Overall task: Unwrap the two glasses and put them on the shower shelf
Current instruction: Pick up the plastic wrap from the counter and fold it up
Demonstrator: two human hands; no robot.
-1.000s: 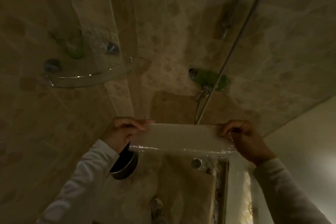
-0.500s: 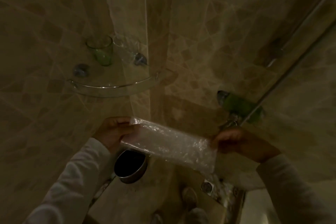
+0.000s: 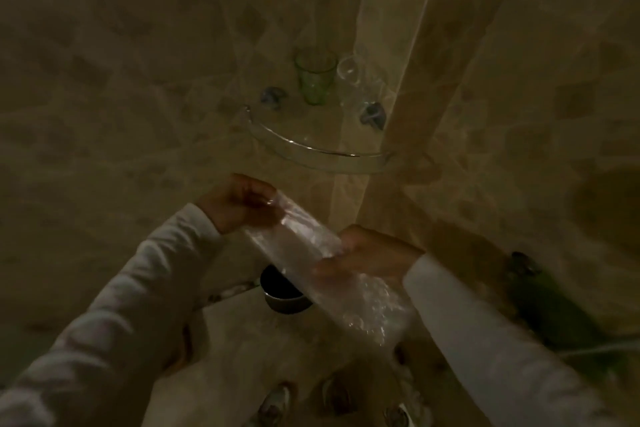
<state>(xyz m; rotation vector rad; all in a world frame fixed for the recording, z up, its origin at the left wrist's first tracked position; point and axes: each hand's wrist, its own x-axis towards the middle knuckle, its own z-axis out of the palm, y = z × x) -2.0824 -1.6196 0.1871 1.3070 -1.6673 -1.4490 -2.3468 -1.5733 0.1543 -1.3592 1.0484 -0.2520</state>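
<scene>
The head view has swung in the past second to bring the corner glass shower shelf (image 3: 322, 151) to mid-frame, while the 2 hands, spread wide a second ago with the sheet pulled flat between them, have closed toward each other.

The left hand (image 3: 239, 201) pinches the upper end of a clear sheet of bubble wrap (image 3: 304, 246) between thumb and curled fingers. The right hand (image 3: 370, 253), fingers curled round the sheet farther down, grips it so that the loose tail hangs below the wrist. The sheet runs at a slant between them, apparently being gathered up now that it wraps nothing.

Both of the task's glasses are already on the shelf, bare of wrapping: a green glass (image 3: 315, 80) stands upright near the back, and a clear glass (image 3: 348, 69) sits just beside it toward the wall corner, its pose hard to read in the dim light. The shelf's front rail would keep them from sliding off, and the placing looks complete.

Below the hands, on the shower floor, stands a dark round metal container (image 3: 282, 295), a likely place for the spent wrap. A green fitting (image 3: 554, 305) shows blurred on the right wall.
</scene>
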